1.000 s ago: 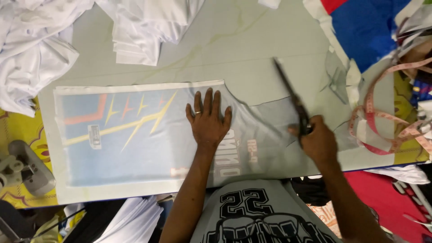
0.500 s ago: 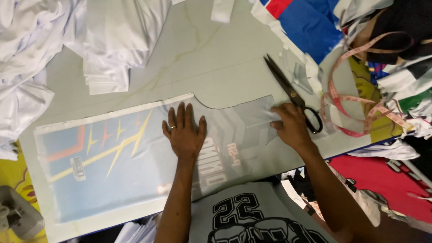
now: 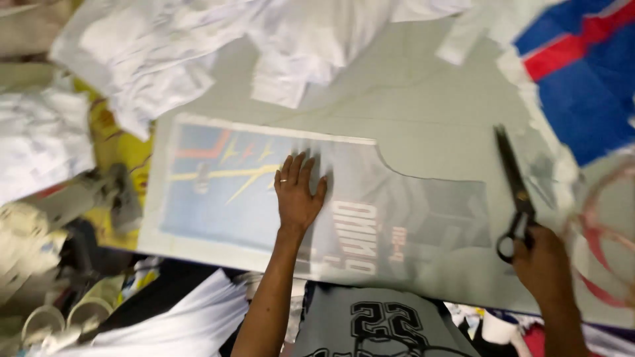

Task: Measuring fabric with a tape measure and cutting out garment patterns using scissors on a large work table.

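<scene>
Our left hand [image 3: 297,195] presses flat, fingers spread, on the printed grey-and-blue fabric panel [image 3: 264,192] lying lengthwise across the surface [image 3: 423,112]; our right hand [image 3: 546,261], beyond its right end, grips black scissors [image 3: 516,188] pointing away.

We see no packages, labels, signs or screens anywhere on the bench [image 3: 423,125] right now — only cloth, paper and tools lie across it and around it.

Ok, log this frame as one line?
left hand flat on printed grey-blue fabric panel | right hand holds black scissors beside panel | pale green table
</scene>
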